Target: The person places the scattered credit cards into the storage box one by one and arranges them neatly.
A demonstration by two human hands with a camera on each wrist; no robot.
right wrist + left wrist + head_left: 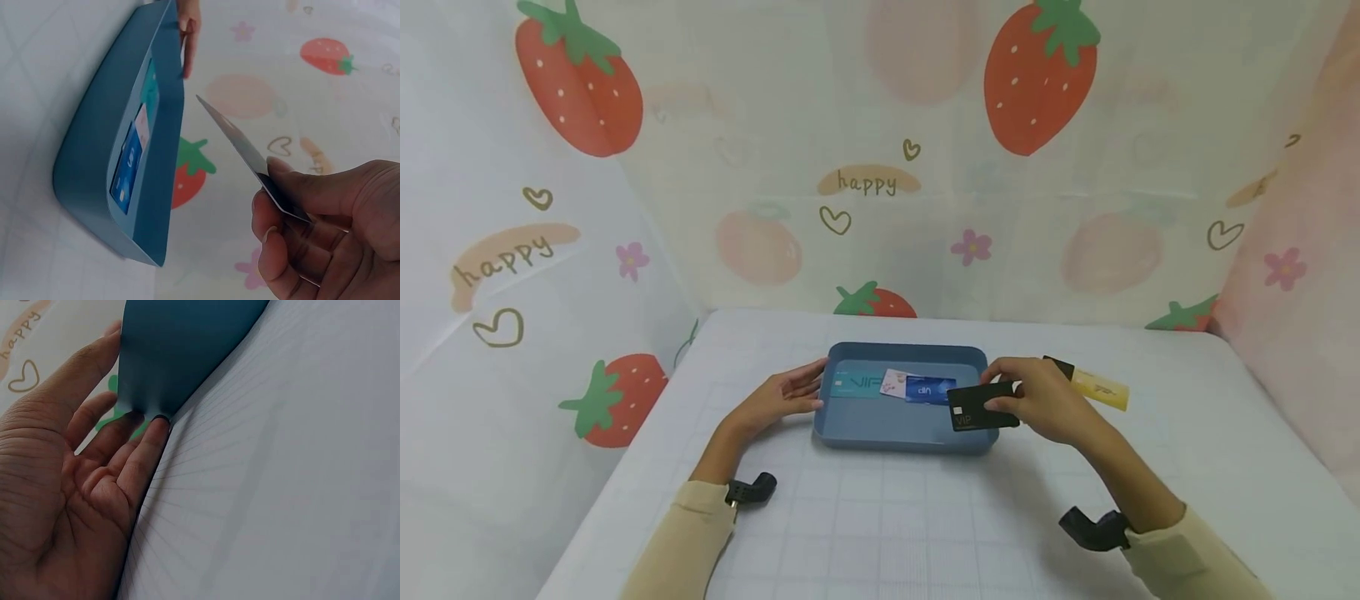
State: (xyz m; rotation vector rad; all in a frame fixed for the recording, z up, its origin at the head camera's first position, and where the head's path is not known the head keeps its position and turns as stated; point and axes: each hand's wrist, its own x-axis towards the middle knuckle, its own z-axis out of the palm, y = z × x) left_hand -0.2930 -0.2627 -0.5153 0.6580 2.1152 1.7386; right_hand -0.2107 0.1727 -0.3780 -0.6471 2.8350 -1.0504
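Note:
A black card [970,408] marked VIP is pinched between the thumb and fingers of my right hand [1037,398]. It is held above the right end of a blue-grey tray [880,444]. At the tray's left end, my left hand [784,395] rests its fingertips against the outer wall, palm facing the tray, as the left wrist view also shows. Inside the tray lie a teal card [853,384], a white card with a floral print [892,383] and a blue card [127,167]. The blue card partly covers the white one.
Right of the tray, a yellow card [1102,389] lies on the white table [880,533] beside a dark card [1060,366], partly hidden by my right hand. A strawberry-print sheet [760,125] hangs behind the table and along its sides.

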